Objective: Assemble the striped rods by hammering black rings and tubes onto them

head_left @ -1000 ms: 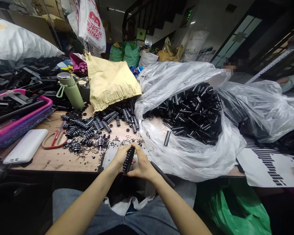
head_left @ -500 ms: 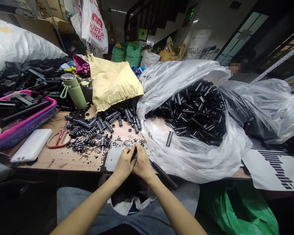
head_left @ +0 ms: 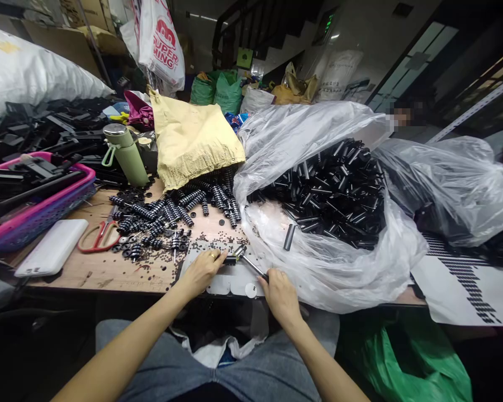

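My left hand [head_left: 202, 269], with a ring on one finger, pinches a small dark cylindrical part [head_left: 230, 260] at the near table edge. My right hand [head_left: 279, 293] is closed round the lower end of a thin metal rod [head_left: 251, 264] whose tip points at that part. Both work over a white sheet [head_left: 226, 282]. Behind them lie black ribbed pieces [head_left: 171, 215] and small black washers spilling from a yellow bag [head_left: 193, 139]. To the right, a clear plastic bag [head_left: 318, 268] holds many black tubes [head_left: 331, 192].
Red-handled scissors [head_left: 98, 237], a white slab-like device [head_left: 52, 247], a green flask [head_left: 128, 155] and a pink basket [head_left: 46, 209] of black parts stand at the left. A second clear bag [head_left: 448, 184] and a printed sheet [head_left: 465, 285] lie right. A person sits far right.
My hands were together on a black ribbed piece. They have since parted: my right hand drew back to the right along the metal rod, and my left stays at the small part.
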Demonstrator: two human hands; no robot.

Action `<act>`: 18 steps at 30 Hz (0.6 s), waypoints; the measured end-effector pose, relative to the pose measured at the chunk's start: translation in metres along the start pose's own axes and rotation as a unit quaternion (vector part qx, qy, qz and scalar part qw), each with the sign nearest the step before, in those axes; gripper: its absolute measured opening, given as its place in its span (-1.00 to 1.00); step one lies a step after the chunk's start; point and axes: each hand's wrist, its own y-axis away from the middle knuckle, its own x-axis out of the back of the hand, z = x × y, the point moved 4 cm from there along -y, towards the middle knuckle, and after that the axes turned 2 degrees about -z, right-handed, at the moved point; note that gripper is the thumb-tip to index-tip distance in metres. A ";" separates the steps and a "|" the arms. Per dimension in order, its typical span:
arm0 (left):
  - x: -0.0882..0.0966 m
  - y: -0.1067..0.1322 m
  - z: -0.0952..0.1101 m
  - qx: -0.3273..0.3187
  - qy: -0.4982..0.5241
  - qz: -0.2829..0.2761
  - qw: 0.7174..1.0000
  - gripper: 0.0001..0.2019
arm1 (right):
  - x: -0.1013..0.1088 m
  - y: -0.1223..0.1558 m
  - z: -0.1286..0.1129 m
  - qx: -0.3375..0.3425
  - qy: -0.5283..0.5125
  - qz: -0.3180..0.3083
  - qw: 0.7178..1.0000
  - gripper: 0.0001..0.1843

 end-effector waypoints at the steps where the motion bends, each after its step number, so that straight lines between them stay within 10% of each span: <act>1: 0.000 0.001 0.000 -0.004 0.000 0.002 1.000 -0.49 | 0.002 -0.001 0.002 -0.021 -0.021 -0.018 0.999 -0.74; 8: 0.001 0.004 0.004 -0.039 0.028 0.019 0.999 -0.66 | 0.041 0.012 -0.007 -0.043 -0.238 -0.050 0.969 -0.64; 14: 0.003 0.005 0.014 -0.008 -0.053 -0.003 0.999 -0.64 | 0.028 0.029 -0.024 -0.042 -0.202 -0.089 0.974 -0.62; 18: -0.002 0.007 0.034 0.018 -0.069 -0.003 0.997 -0.59 | 0.058 0.026 -0.037 -0.028 -0.272 -0.037 0.961 -0.63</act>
